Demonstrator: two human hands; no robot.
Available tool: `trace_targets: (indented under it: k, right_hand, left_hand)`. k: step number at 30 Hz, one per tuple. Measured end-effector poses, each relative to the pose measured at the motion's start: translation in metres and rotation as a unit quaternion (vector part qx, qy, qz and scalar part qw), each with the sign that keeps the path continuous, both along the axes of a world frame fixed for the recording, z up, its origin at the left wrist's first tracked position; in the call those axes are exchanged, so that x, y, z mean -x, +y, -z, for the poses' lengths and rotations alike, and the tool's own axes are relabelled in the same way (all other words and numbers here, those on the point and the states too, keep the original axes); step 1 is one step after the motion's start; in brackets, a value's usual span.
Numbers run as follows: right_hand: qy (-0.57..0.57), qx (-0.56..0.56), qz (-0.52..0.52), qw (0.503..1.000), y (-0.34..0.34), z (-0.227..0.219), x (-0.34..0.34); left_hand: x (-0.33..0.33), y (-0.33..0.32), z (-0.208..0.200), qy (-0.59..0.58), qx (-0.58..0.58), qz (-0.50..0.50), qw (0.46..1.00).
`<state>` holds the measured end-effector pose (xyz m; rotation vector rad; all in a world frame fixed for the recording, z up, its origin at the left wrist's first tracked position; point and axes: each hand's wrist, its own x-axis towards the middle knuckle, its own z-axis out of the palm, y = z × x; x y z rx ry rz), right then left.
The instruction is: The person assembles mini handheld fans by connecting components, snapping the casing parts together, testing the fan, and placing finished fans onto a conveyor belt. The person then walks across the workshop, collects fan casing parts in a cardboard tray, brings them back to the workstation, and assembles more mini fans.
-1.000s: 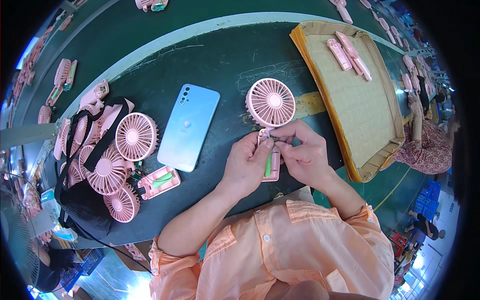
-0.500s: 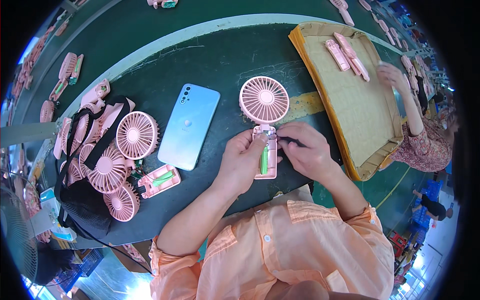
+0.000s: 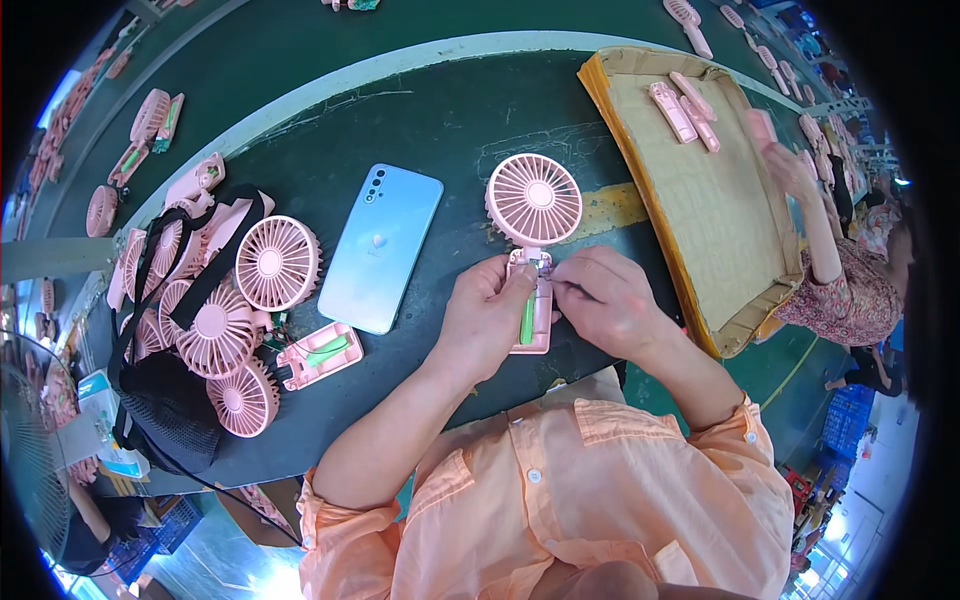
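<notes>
A pink handheld fan [image 3: 537, 200] lies on the dark table in front of me, its round grille pointing away. Its handle [image 3: 540, 325] is opened, with a green battery [image 3: 526, 318] and small wiring inside. My left hand [image 3: 492, 305] grips the handle from the left, thumb pressed near the small board at its top. On the right side, my right hand [image 3: 605, 300] is closed around a thin dark tool [image 3: 578, 289], which I cannot name for certain. Its fingertips are close to the wiring at the handle's top; the tool's tip is hidden.
Left lies a blue phone [image 3: 382, 250], then a heap of pink fans [image 3: 215, 335] with black straps and a black mesh pouch [image 3: 175, 415]. A cardboard tray [image 3: 725, 230] holds pink casings [image 3: 672, 112]. A co-worker's hand [image 3: 790, 170] is over its right edge. Fan parts lie on the belt [image 3: 440, 20] beyond.
The co-worker's hand has lifted and now holds a pink piece; the pink casings in the tray lie differently. Parts on the belt have shifted right. My hands stay at the handle, nearly unmoved.
</notes>
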<state>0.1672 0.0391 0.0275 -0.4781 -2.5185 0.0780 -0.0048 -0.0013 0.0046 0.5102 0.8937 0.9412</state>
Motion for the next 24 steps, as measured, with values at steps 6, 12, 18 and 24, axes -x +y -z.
trace_targets:
  k: [6,12,18,24]
  right_hand:
    - [0.035,0.022,0.092,0.995,-0.027,0.008,0.002]
    - [-0.079,-0.045,0.034,0.995,-0.023,0.001,0.002]
    - [0.044,0.011,0.051,0.998,0.002,-0.001,-0.008]
    - [-0.036,-0.004,-0.009,0.999,0.005,-0.006,-0.002]
  left_hand:
    - [-0.003,-0.001,0.005,0.005,-0.018,-0.005,1.000]
    - [-0.001,0.000,0.011,0.048,-0.047,0.002,0.998]
    - [-0.005,0.001,-0.003,0.002,0.015,-0.005,1.000]
    - [-0.002,0.000,-0.001,0.005,0.006,-0.007,1.000]
